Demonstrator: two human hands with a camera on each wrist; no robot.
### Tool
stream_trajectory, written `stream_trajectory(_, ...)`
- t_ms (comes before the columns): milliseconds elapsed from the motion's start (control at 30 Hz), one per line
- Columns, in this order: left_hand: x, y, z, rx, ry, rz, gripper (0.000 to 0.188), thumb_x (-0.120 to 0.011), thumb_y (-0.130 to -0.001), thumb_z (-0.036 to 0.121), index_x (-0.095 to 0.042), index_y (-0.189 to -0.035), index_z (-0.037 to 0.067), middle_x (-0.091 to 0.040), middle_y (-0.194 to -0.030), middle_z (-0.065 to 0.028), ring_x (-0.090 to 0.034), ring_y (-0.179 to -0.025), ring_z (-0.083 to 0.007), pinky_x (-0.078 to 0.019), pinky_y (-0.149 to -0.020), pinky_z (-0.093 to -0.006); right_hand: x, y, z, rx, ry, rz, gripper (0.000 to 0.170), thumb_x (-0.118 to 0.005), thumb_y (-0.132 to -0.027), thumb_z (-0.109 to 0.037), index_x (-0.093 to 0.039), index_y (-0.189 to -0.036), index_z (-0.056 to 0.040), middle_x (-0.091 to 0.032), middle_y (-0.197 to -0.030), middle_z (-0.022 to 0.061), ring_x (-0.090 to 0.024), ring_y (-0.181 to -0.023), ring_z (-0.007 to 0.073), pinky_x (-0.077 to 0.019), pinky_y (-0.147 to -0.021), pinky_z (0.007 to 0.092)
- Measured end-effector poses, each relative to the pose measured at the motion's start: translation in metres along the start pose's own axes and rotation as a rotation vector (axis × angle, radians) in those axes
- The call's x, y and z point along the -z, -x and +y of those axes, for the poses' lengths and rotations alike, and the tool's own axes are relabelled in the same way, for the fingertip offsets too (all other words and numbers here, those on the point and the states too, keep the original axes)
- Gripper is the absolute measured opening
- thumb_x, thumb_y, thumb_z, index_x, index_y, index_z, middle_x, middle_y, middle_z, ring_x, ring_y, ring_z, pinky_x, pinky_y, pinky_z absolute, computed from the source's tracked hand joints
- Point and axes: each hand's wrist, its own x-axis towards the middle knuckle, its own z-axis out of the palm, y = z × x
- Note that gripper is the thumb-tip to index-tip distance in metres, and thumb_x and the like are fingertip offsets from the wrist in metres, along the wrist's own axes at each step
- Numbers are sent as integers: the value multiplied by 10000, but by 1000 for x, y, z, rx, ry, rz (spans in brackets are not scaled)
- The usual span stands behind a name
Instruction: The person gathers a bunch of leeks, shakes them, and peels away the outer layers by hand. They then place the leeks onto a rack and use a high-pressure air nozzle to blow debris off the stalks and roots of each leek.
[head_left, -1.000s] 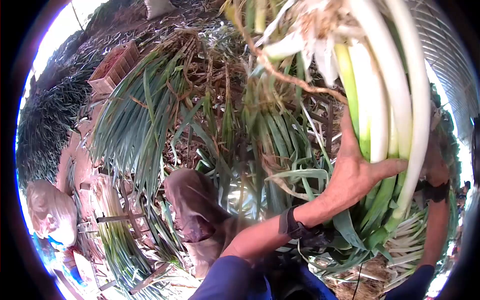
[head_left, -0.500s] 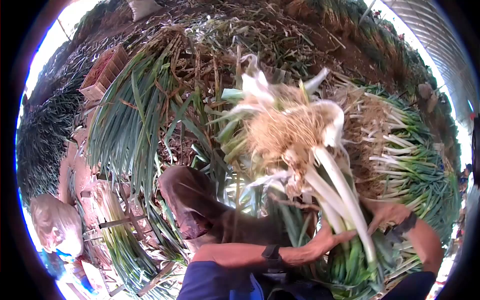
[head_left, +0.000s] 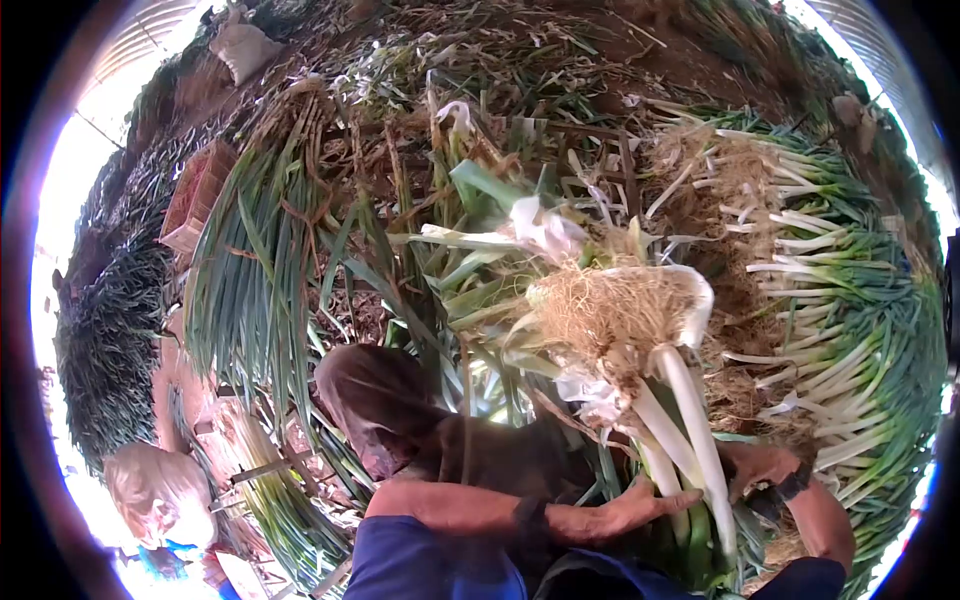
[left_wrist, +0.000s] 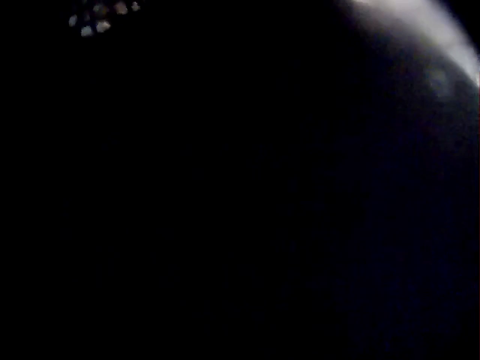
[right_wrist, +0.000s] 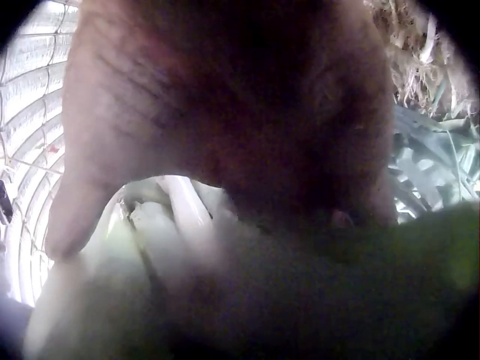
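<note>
A bundle of large green onions (head_left: 680,430) stands tilted before the person, its tangled pale roots (head_left: 620,310) uppermost and its green leaves at the lap. Low on the white stalks, the left hand (head_left: 625,512) grips the bundle with its thumb across the front; its other fingers are mostly behind the stalks. From the other side the right hand (head_left: 755,465) holds the same bundle. In the right wrist view, the right hand (right_wrist: 225,112) arches over pale stalks (right_wrist: 169,240), thumb at the left. The left wrist view is almost wholly dark.
Rows of green onions (head_left: 850,300) lie at the right, roots inward. More leaves (head_left: 255,260) hang in a heap at the left, near a crate (head_left: 200,195). A stalk bundle (head_left: 270,475) rests on a metal frame beside the person's knee (head_left: 370,405). A pale sack (head_left: 160,490) stands lower left.
The bundle has come down from close before the head camera toward the lap, both hands with it. In the last half second the hands have stayed on the stalks while the view shifted.
</note>
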Motion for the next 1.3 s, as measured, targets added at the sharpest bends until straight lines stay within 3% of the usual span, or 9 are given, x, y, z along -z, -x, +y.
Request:
stream_trajectory(233,53,31,44,711,-430,-490,1008,-411,-908,832,-432,-1516,29,-530,-1445,-172,-485,-1361,-252,-416,-1102,-344,-45,-10,10,-47,74,38,1335,-964,-607,-174,-102,-1618,-46,-437,-1522,173,-407,-1398,227,-290,-1199,361)
stream_trajectory(400,86,103,123,-14,-266,-483,634,-495,-1052,515,-498,-1488,56,-440,-1567,-134,-379,-1454,-229,-293,-1217,-354,-34,-51,72,73,58,-25,1313,-957,-633,-219,-107,-1619,-51,-472,-1490,172,-465,-1355,245,-358,-1163,353)
stream_trajectory(533,247,140,-6,106,-478,-73,439,-412,-1092,289,-570,-1446,83,-575,-1461,-101,-540,-1328,-193,-425,-1133,-367,-43,-48,37,-9,-24,-5,1299,-950,-621,-221,-133,-1621,-74,-472,-1494,163,-464,-1359,231,-359,-1162,359)
stream_trajectory(767,225,171,60,183,-353,221,251,-626,-1003,188,-696,-1158,4,-703,-1121,-144,-669,-1050,-241,-559,-871,-310,-33,-54,20,-62,251,-39,1270,-943,-615,-184,-166,-1613,-84,-495,-1479,154,-482,-1349,244,-368,-1155,357)
stream_trajectory(933,212,162,151,558,-1436,208,463,-776,-866,400,-733,-1110,9,-749,-1011,-140,-699,-919,-273,-565,-824,-368,-38,-55,13,-79,122,-85,1290,-959,-599,-182,-164,-1610,-81,-495,-1471,170,-480,-1345,252,-365,-1160,357)
stream_trajectory(1033,222,190,197,670,-1622,664,451,-856,-742,382,-743,-951,-1,-744,-968,-147,-687,-869,-256,-540,-767,-419,-36,-55,5,-88,201,-120,1307,-966,-604,-189,-140,-1612,-85,-495,-1463,178,-477,-1345,255,-364,-1161,358)
stream_trajectory(1067,203,184,227,993,-1383,882,641,-887,-724,388,-685,-1253,86,-639,-1306,-200,-602,-1217,-306,-431,-1101,-463,-37,-54,4,-93,239,-135,1317,-969,-609,-196,-124,-1614,-87,-495,-1459,179,-476,-1345,256,-365,-1161,358)
stream_trajectory(1200,221,214,186,-154,-1820,1126,1242,-955,-570,388,-299,-1594,136,-286,-1627,-224,-305,-1503,-360,-278,-1222,-514,-46,-51,11,-73,71,-143,1344,-982,-606,-224,-102,-1614,-90,-492,-1460,179,-474,-1350,257,-369,-1160,363)
stream_trajectory(1300,226,192,163,-344,-1936,855,1361,-951,-516,483,-226,-1628,184,-116,-1683,-215,-156,-1553,-377,-132,-1253,-577,-58,-45,-28,-173,168,-188,1321,-984,-628,-253,-113,-1606,-84,-484,-1469,166,-473,-1357,258,-366,-1171,374)
